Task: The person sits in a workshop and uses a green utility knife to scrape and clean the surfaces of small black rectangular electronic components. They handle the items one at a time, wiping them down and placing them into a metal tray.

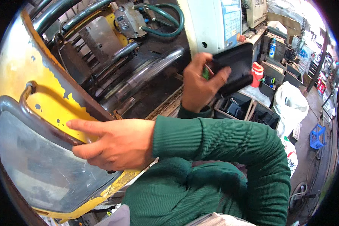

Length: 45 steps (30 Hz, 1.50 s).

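My right arm crosses in front of my body. Its hand (pixel 115 145) is closed around the lower end of a worn, curved metal door handle (pixel 39 117), the grip partly hidden. The handle sits on a yellow machine door (pixel 51 98) with chipped paint and a cloudy window (pixel 37 158). Beyond that arm, my left hand (pixel 203 81) grips a black, shallow rectangular plastic part (pixel 235 64), which is tilted and slightly blurred. Something small and green (pixel 206 72) shows at its palm. Inside the machine are shiny round bars (pixel 154 73) and a metal block.
Grey bins (pixel 235 103) with black parts stand right of the machine, near a red jug (pixel 256 74) and a white sack (pixel 290 101). A blue bottle (pixel 272 48) stands further back. On the floor at right lies a blue plastic frame (pixel 317 136). Green hoses (pixel 173 22) loop above.
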Each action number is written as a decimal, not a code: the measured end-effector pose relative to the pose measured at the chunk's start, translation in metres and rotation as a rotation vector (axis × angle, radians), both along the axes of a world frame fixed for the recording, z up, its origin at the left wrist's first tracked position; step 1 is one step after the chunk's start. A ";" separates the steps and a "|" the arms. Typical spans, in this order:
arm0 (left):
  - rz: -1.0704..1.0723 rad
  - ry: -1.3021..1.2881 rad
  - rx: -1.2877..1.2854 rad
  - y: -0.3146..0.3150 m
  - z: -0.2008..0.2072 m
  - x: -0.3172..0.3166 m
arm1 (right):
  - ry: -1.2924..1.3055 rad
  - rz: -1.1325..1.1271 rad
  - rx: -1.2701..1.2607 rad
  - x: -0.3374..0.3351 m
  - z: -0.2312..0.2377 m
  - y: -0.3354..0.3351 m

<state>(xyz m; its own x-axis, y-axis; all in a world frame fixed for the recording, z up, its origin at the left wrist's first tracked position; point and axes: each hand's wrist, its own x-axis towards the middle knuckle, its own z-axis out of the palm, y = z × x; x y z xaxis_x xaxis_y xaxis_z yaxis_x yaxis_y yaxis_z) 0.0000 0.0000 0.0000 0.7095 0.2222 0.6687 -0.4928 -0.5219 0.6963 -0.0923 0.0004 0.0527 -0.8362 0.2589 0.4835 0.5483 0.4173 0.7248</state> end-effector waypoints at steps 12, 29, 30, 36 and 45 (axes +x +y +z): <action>-0.310 0.172 0.296 -0.030 -0.151 0.055 | 0.126 -0.522 0.063 0.107 -0.004 -0.058; -0.569 0.581 -0.420 -0.045 -0.154 0.085 | 0.708 -0.695 0.274 0.232 -0.036 -0.196; -0.606 0.576 -0.600 -0.050 -0.161 0.087 | 1.030 -0.661 0.350 0.223 -0.063 -0.226; -1.016 0.852 -1.110 -0.097 -0.205 0.113 | 2.328 0.090 0.498 0.165 -0.302 -0.330; -1.147 1.461 -1.121 -0.172 -0.267 0.090 | 2.567 0.464 1.015 0.122 -0.348 -0.350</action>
